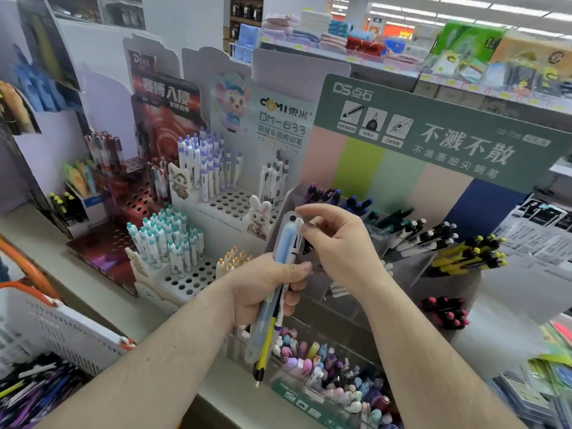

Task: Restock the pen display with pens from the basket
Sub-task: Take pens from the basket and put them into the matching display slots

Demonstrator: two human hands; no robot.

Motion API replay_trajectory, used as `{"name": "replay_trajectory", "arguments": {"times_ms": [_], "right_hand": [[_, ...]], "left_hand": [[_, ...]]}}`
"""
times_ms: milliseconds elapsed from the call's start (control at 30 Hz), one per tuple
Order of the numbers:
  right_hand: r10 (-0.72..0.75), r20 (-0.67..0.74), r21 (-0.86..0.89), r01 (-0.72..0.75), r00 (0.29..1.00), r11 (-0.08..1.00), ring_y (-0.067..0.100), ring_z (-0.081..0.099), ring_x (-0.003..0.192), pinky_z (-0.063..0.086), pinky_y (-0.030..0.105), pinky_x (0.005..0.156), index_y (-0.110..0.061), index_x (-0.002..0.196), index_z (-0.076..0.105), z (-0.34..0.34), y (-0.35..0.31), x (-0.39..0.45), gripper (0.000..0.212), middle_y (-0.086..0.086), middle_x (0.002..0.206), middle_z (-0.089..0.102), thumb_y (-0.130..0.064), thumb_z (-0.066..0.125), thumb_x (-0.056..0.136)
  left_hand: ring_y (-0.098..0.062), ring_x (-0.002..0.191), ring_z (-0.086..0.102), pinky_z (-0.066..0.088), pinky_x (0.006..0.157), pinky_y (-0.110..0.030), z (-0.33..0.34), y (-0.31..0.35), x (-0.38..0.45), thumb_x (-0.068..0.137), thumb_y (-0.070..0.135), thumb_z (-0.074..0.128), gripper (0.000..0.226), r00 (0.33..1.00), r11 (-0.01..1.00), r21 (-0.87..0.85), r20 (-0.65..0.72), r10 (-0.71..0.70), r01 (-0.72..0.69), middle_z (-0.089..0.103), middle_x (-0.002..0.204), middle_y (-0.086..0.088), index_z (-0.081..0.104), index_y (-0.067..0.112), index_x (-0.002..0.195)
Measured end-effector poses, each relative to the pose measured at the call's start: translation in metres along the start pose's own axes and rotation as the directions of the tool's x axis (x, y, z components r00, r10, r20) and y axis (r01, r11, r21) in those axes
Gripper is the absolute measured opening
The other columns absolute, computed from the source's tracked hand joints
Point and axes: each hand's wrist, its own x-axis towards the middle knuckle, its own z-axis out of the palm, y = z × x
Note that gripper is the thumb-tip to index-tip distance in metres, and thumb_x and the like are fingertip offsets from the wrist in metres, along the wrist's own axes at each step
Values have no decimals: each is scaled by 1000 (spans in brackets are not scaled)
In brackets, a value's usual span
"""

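Note:
My left hand grips a bundle of pens upright in front of the displays: a pale blue one, a white one and a yellow-and-black one whose tip points down. My right hand pinches the top of a pen in that bundle between thumb and forefinger. Behind the hands stands the green tiered pen display, its clear compartments holding purple, blue, black, white and yellow pens. The white basket with orange handles sits at the lower left, with several mixed pens inside.
Left of the green display stand a white holed pen stand with blue-capped pens, a teal-capped pen rack and a red holed stand. A clear bin of pastel pens sits at the counter's front edge. Shelves of goods fill the background.

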Motion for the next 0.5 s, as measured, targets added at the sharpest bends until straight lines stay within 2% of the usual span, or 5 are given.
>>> {"name": "replay_trajectory", "arguments": {"times_ms": [133, 267, 333, 433, 500], "right_hand": [[21, 55, -108, -15, 998, 994, 7, 41, 52, 44, 30, 50, -32, 103, 71, -12, 0, -5, 19, -8, 65, 51, -18, 60, 97], [5, 4, -198, -4, 1000, 980, 10, 49, 58, 51, 37, 62, -28, 91, 64, -26, 5, -8, 6, -6, 67, 53, -23, 67, 93], [-4, -88, -146, -9, 996, 989, 14, 53, 58, 55, 40, 64, -26, 86, 65, -33, 9, -10, 11, -3, 64, 55, -19, 71, 89], [15, -323, -21, -23, 946, 1000, 33, 59, 62, 57, 51, 65, -23, 83, 67, -48, 13, -14, 12, 11, 68, 61, -13, 73, 85], [44, -494, 61, -16, 868, 998, 26, 56, 61, 54, 47, 63, -23, 81, 67, -58, 15, -18, 13, 6, 68, 61, -12, 74, 85]], "left_hand": [[-14, 50, 46, 43, 49, -26, 10, 1, 5, 77, 27, 72, 24, 999, 999, 6, 27, -32, 32, 49, 62, -1, 55, 10, 82], [-13, 48, 46, 42, 48, -25, 21, -1, 8, 85, 31, 68, 25, 999, 999, -38, 37, -33, 34, 52, 64, -1, 54, 11, 83], [-13, 49, 50, 44, 46, -24, 27, -1, 11, 86, 34, 62, 23, 999, 995, -87, -26, -41, 39, 57, 66, -4, 57, 11, 85], [-12, 49, 54, 43, 42, -20, 33, -1, 17, 96, 30, 54, 24, 987, 979, -199, -140, -84, 55, 64, 70, -5, 58, 11, 82], [-10, 46, 50, 39, 40, -18, 33, -2, 21, 97, 28, 54, 21, 977, 979, -197, -193, -96, 57, 64, 69, -4, 55, 12, 84]]}}
